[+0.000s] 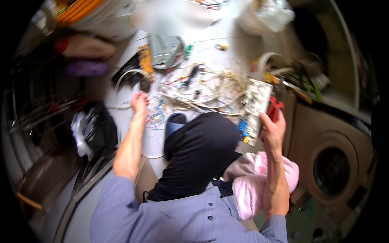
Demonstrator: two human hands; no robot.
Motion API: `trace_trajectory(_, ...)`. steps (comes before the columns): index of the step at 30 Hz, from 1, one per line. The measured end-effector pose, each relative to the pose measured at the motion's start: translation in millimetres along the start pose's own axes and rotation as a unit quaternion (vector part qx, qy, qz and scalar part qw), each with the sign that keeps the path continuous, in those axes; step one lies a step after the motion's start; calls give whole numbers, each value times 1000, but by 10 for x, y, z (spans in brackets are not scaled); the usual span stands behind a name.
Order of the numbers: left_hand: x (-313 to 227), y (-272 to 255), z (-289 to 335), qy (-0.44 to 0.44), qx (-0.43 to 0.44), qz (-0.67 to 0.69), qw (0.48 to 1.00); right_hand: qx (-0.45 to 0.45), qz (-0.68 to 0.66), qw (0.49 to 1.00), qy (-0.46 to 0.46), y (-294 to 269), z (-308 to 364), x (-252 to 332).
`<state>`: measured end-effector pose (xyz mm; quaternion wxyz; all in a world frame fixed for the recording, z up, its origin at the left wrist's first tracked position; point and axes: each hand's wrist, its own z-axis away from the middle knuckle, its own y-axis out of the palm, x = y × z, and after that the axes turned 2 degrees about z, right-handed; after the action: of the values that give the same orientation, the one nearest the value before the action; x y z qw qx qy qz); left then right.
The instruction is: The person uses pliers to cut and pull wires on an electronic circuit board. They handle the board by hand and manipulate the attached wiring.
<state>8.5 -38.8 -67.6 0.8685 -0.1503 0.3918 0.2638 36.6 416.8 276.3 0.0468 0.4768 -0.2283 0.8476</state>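
right hand (273, 128) wraps red-handled pliers (274, 108); left hand (139, 102) bunches its fingers by a curved white cable (116, 87), hold unclear. clear plastic (276, 16) tops a round whitish bucket (248, 21). pale wires (195, 99) tangle on white floor (202, 49) beside a beige washer (306, 139).

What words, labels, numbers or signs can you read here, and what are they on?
None that I can read.
Shirt: one small dark mark, too blurred to make out.
Speckled panel: too blurred to read.
Red-handled tool in the right hand: no legible text.
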Motion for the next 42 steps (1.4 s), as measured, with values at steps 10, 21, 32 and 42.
trace_trajectory(10, -2497, 1476, 1806, 214, 343, -67, 912, 20, -151, 984, -87, -231, 83, 181)
trace_trajectory(21, -2716, 2301, 3384, 214, 542, -418, 697, 56, -220, 966, -122, -419, 257, 251)
trace_trajectory(32, -2215, 2255, 3419, -123, 591, -219, 767, 67, -216, 971, -77, -509, 288, 149)
trace_trajectory(42, -2022, 2209, 3442, -91, 608, -185, 767, 65, -180, 973, -132, -392, 230, 111)
